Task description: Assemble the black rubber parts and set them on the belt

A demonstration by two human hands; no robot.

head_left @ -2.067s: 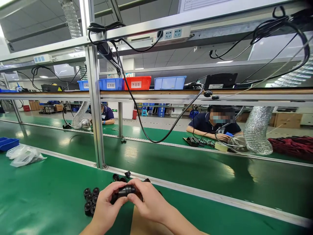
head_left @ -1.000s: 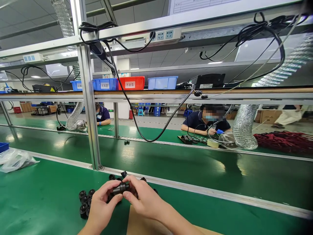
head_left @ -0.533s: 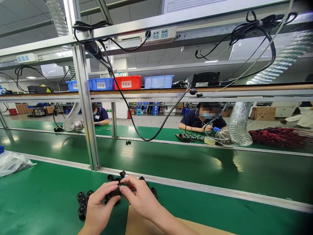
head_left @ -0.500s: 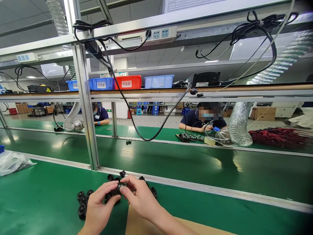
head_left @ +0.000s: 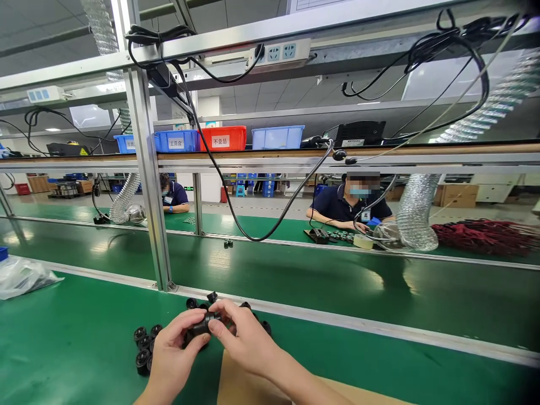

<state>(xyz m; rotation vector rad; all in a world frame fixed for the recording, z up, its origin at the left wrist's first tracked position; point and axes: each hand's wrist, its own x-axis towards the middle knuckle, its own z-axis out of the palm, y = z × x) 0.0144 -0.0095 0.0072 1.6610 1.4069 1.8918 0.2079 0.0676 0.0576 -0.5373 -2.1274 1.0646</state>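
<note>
Between my two hands is a black cylindrical part (head_left: 201, 326), held just above the green bench. The fingers and thumb of my left hand (head_left: 179, 349) grip its left end. My right hand (head_left: 242, 334) pinches its right end, and the fingertips hide some of that end. Several black round parts (head_left: 143, 351) lie to the left of my left hand. More black parts (head_left: 192, 304) sit behind my hands, some of them partly covered by my fingers. A brown cardboard sheet (head_left: 244, 379) lies under my right forearm.
A metal post (head_left: 147, 185) rises from the bench's back edge, with a green conveyor belt (head_left: 261, 275) beyond. A black cable (head_left: 236, 219) hangs over it. At far left lies a clear plastic bag (head_left: 25, 278). Two people sit across; wires (head_left: 485, 236) lie at right.
Both hands keep their hold on the black cylindrical part, with only a slight shift of the fingers. The person across at right has raised their head. The view has shifted slightly.
</note>
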